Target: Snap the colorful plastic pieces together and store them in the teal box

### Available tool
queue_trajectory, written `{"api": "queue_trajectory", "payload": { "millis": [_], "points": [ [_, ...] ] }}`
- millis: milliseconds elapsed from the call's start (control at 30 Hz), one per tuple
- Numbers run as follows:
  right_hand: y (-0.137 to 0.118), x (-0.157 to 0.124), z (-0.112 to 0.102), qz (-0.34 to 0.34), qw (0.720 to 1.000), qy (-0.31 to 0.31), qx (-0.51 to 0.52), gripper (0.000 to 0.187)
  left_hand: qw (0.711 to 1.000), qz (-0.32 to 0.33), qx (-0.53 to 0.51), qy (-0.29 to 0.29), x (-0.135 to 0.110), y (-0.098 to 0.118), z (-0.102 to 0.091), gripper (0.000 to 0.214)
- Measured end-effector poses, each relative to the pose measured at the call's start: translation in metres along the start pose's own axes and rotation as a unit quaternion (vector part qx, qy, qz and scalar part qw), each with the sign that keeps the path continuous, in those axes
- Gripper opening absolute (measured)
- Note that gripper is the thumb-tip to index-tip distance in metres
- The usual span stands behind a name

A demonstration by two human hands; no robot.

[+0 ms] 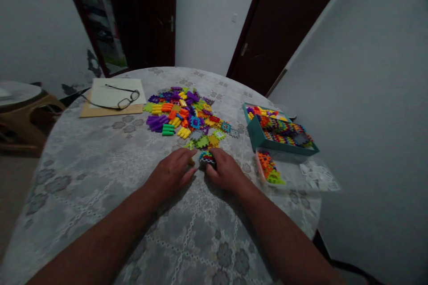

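A small stack of joined multicoloured plastic pieces (206, 157) rests on the round table (100, 173), and my right hand (224, 170) is closed round its right side. My left hand (174, 170) lies palm down just left of the stack, fingers stretched out and together, fingertips near a yellow-green piece at the edge of the pile. Beyond both hands spreads a pile of loose interlocking pieces (185, 113) in purple, orange, yellow, green and blue.
A teal box (259, 136) full of coloured pieces stands at the right, with a clear plastic bag (294, 171) holding orange and green pieces in front of it. Glasses (125, 100) lie on papers at the back left. Dark doors stand behind the table.
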State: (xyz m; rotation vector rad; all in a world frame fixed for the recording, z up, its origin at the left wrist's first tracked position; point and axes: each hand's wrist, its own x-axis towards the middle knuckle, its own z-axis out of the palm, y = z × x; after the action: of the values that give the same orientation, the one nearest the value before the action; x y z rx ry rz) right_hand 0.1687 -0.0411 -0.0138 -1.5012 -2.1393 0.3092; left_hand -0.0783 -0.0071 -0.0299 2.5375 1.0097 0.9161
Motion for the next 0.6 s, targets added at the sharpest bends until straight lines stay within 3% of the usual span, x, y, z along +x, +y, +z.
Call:
{"api": "queue_trajectory", "payload": {
  "millis": [133, 333, 600],
  "points": [
    [-0.005, 0.002, -0.003, 0.006, 0.999, -0.010, 0.030, 0.046, 0.999, -0.001, -0.035, -0.022, -0.003, -0.007, 0.021, 0.060],
    [-0.010, 0.004, 0.002, 0.034, 0.997, 0.010, 0.067, 0.054, 0.998, 0.031, -0.044, -0.016, -0.010, -0.013, 0.032, 0.061],
    [-0.014, 0.006, -0.003, 0.051, 0.998, -0.010, 0.035, 0.034, 0.999, 0.033, -0.026, -0.014, -0.011, -0.025, 0.038, 0.059]
  ]
}}
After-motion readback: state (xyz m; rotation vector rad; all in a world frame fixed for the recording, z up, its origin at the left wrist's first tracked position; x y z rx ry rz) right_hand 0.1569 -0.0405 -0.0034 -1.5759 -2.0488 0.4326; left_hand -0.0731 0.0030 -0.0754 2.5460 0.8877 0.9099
